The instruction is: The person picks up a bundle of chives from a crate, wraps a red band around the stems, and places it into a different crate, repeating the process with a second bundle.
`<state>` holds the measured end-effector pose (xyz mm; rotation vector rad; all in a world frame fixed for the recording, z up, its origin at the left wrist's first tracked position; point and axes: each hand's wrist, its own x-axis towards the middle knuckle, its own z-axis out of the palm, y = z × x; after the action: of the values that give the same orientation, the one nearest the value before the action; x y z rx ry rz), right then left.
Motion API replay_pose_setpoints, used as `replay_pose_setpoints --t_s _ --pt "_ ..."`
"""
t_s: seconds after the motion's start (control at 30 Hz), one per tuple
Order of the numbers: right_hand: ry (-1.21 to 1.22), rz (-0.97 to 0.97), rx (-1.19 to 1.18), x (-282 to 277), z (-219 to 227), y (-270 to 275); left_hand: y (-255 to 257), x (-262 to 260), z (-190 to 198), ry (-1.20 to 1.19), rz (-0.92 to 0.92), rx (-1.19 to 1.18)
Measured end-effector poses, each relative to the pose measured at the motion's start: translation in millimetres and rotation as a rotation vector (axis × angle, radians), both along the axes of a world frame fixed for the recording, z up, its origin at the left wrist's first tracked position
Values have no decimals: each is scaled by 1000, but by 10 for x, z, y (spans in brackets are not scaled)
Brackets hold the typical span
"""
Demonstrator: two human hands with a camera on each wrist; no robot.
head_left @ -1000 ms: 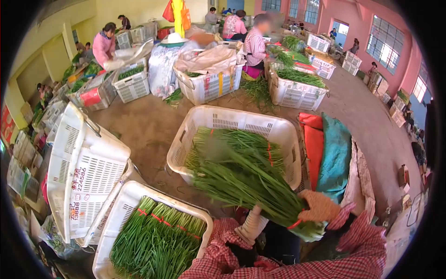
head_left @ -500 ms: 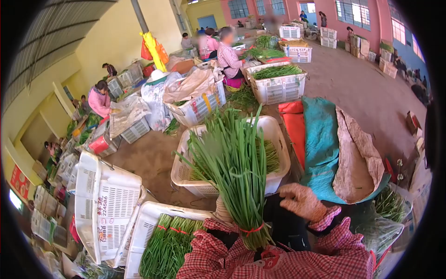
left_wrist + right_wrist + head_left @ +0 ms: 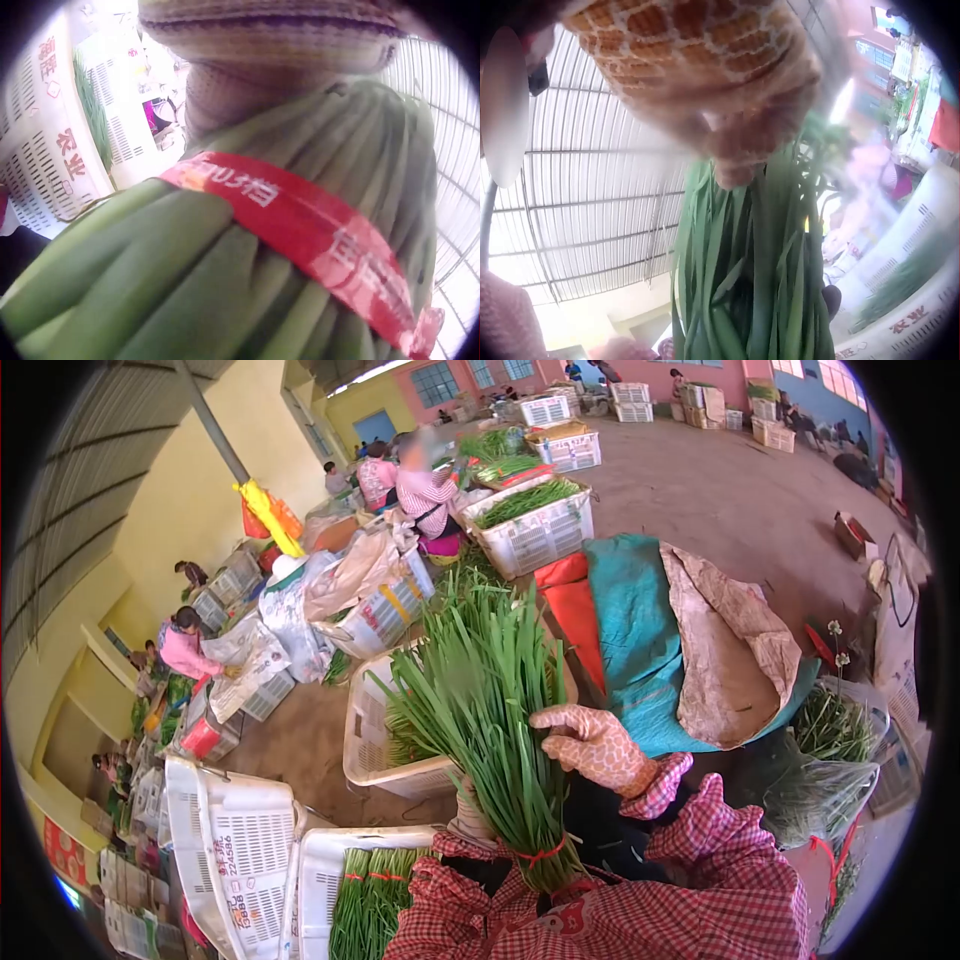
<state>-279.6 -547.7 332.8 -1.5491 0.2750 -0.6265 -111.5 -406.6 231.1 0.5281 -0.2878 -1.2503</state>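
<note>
A thick bunch of garlic chives, bound low down with printed red tape, stands upright in front of the body, leaves fanning upward. My left hand, in a pale knitted glove, grips the bunch from its left and far side above the tape; leaves hide most of its fingers. My right hand, in an orange-and-white patterned glove, is at the right edge of the leaves. Its fingers are loosely bent, fingertips right at the leaves in the right wrist view.
Behind the bunch is a white crate of chives. Another crate at lower left holds taped bunches, beside stacked crates. Teal sheeting and a brown sack lie to the right. Seated people work among crates farther back.
The bunch has swung from slanting across the crate to upright before the body. My right hand has let go of its base, moved away, then come to the leaves. The view has turned right.
</note>
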Motion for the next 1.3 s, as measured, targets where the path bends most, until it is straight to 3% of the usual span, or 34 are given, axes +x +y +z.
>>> replay_pose_setpoints --t_s 0.1,0.17,0.43,0.53,0.6,0.63,0.67,0.77,0.87,0.9,1.03,1.17,1.23,1.27,1.3 --pt "52 104 114 0 42 -84 -44 -165 171 56 -69 -53" --pt "85 113 139 -1 102 -88 -41 -81 -24 12 -55 -42" --pt "102 164 311 4 49 -76 -118 -74 -126 -6 -108 -42" --pt "34 142 361 -34 -9 -44 -38 -79 -119 -22 -82 2" --pt "-90 110 145 -61 -93 -54 -22 -95 -60 -36 -67 24" --pt "-152 147 183 -94 -93 -34 -26 -235 177 -9 -98 6" --pt "-36 145 351 -162 -69 13 -48 -219 175 -18 -100 -6" --pt "-100 120 514 -172 -186 89 -12 -114 -72 47 -48 -3" --pt "-207 89 404 -162 -257 113 -50 -88 -279 104 8 -28" --pt "-235 90 419 -158 -199 149 -52 -159 -134 101 -55 -65" --pt "-248 44 467 -112 -30 277 160 -249 -172 74 -88 -85" --pt "-447 -56 492 -48 24 109 -110 -200 24 74 -115 -83" --pt "-577 -183 500 -135 296 -123 -518 -244 227 71 -136 -83" --pt "-625 -267 539 -214 420 -221 -1033 -221 506 65 -149 -85" --pt "-702 -321 578 -326 516 -373 -1011 -183 531 58 -161 -86"
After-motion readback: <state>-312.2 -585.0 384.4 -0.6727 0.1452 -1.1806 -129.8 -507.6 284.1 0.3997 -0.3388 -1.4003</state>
